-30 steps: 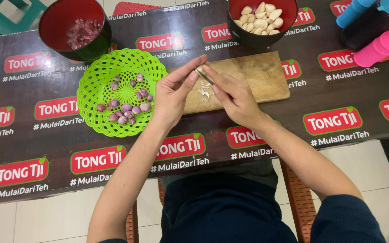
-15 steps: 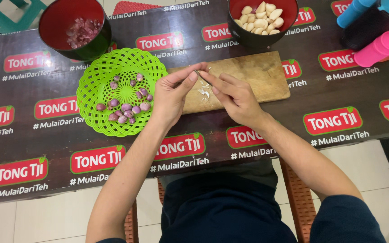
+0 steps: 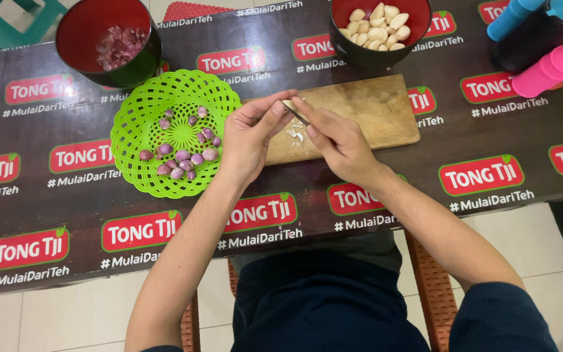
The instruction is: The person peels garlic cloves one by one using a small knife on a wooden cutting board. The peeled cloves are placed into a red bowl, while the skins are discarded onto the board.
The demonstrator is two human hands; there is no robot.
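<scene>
Left hand (image 3: pixel 250 138) pinches a small pale garlic clove (image 3: pixel 280 107) | right hand (image 3: pixel 337 140) grips a slim knife (image 3: pixel 294 112) over wooden cutting board (image 3: pixel 373 107); clove likely light, slippery, best held at its ends

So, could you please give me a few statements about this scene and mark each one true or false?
1. The green basket holds small purple shallots. True.
2. The cutting board lies to the left of the basket. False: it lies to the basket's right.
3. The right hand holds a knife over the board. True.
4. The bowl at the top right is empty. False: it holds pale peeled cloves.
5. The left hand rests flat on the table. False: its fingers are pinched together beside the knife; what they hold is too small to tell.
</scene>
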